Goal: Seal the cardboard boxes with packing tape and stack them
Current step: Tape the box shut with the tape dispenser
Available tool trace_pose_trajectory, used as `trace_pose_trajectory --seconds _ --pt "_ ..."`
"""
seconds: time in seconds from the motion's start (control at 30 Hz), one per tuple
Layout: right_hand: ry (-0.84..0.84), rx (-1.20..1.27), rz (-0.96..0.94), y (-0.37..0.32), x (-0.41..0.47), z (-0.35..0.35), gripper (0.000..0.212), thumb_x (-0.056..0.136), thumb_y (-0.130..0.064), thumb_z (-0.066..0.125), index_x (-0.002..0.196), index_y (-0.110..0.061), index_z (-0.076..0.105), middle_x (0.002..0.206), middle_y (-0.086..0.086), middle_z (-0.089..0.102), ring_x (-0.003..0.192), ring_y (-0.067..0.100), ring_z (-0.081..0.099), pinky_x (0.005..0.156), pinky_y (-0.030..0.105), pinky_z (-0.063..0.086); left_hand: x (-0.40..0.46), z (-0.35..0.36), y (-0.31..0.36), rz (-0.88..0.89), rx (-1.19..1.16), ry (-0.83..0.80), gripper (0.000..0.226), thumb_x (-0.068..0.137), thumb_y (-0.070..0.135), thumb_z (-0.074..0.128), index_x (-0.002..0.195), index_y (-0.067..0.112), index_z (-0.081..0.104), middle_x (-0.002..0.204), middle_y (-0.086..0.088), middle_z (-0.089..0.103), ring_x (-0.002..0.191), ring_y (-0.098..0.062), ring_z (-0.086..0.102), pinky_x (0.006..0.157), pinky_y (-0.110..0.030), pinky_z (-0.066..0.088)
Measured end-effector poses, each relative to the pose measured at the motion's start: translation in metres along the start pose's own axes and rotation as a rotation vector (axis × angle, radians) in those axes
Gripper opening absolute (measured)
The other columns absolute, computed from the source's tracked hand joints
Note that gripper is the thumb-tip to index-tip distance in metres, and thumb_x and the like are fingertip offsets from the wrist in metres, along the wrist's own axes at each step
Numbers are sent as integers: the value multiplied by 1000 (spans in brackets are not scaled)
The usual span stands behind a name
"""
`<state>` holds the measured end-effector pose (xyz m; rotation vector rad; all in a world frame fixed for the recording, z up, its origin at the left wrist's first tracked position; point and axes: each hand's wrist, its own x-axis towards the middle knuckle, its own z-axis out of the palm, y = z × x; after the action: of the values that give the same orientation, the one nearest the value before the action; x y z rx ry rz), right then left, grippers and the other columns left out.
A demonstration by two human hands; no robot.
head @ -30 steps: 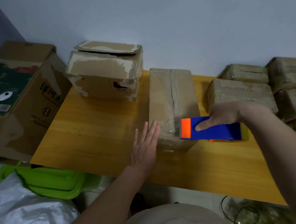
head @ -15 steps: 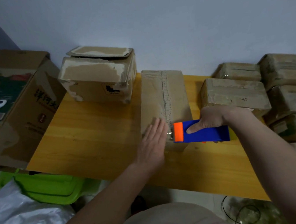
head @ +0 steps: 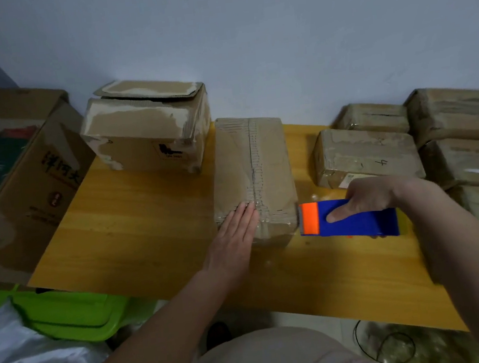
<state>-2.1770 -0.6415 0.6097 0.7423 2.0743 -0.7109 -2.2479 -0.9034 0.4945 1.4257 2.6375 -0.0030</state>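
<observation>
Sealed box (head: 367, 153) marked "4" — right hand (head: 364, 197) grips dispenser (head: 352, 222).

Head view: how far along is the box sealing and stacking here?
Done: taped boxes sit piled at the table's right. In hand: the left hand presses flat on the centre box, while the right hand grips the blue tape dispenser at its near right edge. Left: the open-flapped box behind looks unsealed; neither is stacked.

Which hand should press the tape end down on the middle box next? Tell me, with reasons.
Left. The left hand already lies flat and free on the near end of the middle box, beside the seam. The right hand grips the blue tape dispenser, off the box's right edge.
</observation>
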Motion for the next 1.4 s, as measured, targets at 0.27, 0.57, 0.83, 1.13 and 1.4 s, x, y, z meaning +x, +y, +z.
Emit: trace_pose_trajectory --seconds 0.27,0.57,0.83,1.13,1.4 --pt "-14 82 -58 9 10 5 55 74 -54 71 90 -3 61 83 16 72 69 30 71 67 36 58 6 -15 22 -116 -146 52 89 83 0 40 152 12 -15 158 -5 -25 141 -16 -31 110 -30 -26" --pt "-11 22 -105 17 20 6 52 73 -60 67 88 -11 63 86 7 70 78 24 69 75 33 53 23 -11 50 33 -37 -8 83 91 7 39 151 11 -19 158 -6 -26 141 -17 -31 112 -34 -23" --pt "-38 16 -119 46 10 -1 50 70 -61 66 90 -15 61 89 6 70 83 24 68 85 37 53 23 -5 49 31 5 -25 86 89 8 41 150 11 -20 158 -6 -27 136 -15 -36 108 -32 -27" --pt "13 -22 -85 62 11 3 61 68 -67 64 94 -12 60 94 8 68 86 25 65 85 35 50 24 -5 54 -21 17 -79 90 88 21 46 151 12 -18 158 -5 -27 143 -19 -29 117 -35 -19" --pt "72 -54 -30 57 17 13 66 74 -67 61 101 -7 61 99 11 67 91 27 63 85 35 48 23 -3 56 -8 0 -60 91 89 31 48 152 12 -15 160 -5 -24 145 -18 -27 118 -35 -17"
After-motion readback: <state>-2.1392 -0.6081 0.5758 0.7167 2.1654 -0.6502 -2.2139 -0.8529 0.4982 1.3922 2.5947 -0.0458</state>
